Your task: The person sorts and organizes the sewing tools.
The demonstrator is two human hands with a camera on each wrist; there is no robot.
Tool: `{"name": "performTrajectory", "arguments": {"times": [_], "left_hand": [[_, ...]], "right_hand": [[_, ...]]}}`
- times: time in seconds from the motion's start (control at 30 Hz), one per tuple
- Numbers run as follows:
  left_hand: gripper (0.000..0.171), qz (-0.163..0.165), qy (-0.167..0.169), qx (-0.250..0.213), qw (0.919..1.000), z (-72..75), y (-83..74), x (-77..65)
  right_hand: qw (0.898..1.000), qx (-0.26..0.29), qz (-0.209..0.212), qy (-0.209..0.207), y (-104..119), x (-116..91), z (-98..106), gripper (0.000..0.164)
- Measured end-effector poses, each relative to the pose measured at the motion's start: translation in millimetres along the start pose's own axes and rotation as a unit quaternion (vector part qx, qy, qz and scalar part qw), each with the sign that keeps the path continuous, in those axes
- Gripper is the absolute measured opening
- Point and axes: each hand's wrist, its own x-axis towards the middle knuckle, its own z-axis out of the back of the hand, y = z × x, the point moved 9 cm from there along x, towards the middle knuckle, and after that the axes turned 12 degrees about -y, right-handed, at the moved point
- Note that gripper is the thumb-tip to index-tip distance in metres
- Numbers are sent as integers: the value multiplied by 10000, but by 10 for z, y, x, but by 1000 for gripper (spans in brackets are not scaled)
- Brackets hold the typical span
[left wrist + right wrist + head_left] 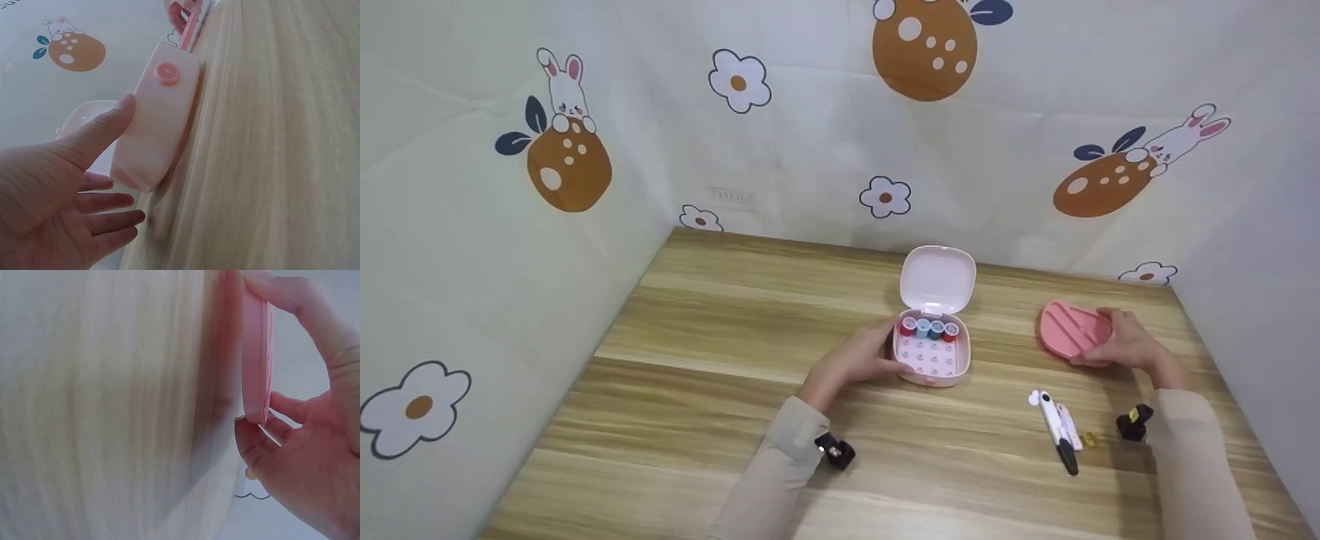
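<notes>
A pale pink case (932,379) with its lid (938,279) raised stands on the table. Inside, several thread spools (923,328) in red and blue tones form a row at the back, behind rows of small pegs. My left hand (861,355) is at the case's left side; its thumb touches the front, and in the left wrist view the other fingers (115,219) extend fairly straight. To the right, my right hand (1130,346) grips a darker pink grooved tray (1069,330) by its edge. In the right wrist view the tray (255,354) is just off the table.
On the wooden table (735,330), a slim white tool with a black end (1057,431) lies between the case and my right arm. Beside it are a small pale pink piece (1069,429) and a little yellow item (1090,439). A patterned cloth wall (810,150) borders the table.
</notes>
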Motion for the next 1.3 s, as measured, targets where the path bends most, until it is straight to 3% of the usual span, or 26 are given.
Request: {"name": "performTrajectory", "arguments": {"times": [0.47,0.73,1.3], "left_hand": [[92,69,25,-69,9999,-12,29,3],[91,-50,-8,-260,9996,-22,18,17],[98,139,80,-427,9990,-26,47,12]], "right_hand": [[9996,-16,246,-161,205,-81,-34,119],[9993,-100,307,-206,305,-123,-60,119],[9979,99,560,-310,623,-208,-130,121]]}}
